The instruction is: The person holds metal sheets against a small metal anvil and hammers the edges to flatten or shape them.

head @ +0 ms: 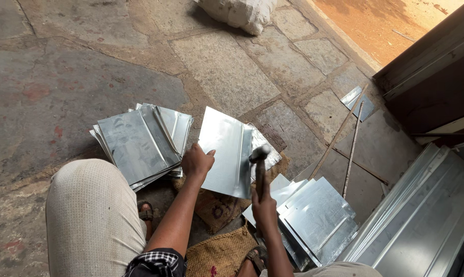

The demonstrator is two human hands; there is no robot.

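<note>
Head view, left hand point(196, 163) gripping flat shiny metal sheet point(226, 152), right hand point(264, 208) hammer point(259, 169)

Daylight enters from the upper right, where the orange-brown bare ground outside point(396, 18) is strongly lit and nearly washed out. The grey stone-slab floor point(227, 66) lies in even, softer shade, with a dim patch beneath the white stuffed sack point(239, 11). The flat shiny sheet-metal panel point(224, 151) reflects pale sky light with mild glare; the left stack of shiny metal sheets point(139, 141) shows streaked, mottled reflections. The dark brown wooden door frame point(437, 77) is deeply shadowed, its detail lost. Focus is sharp across the centre; straight lines bow slightly toward the frame edges, and the hammer head point(259, 153) is faintly blurred.
</note>
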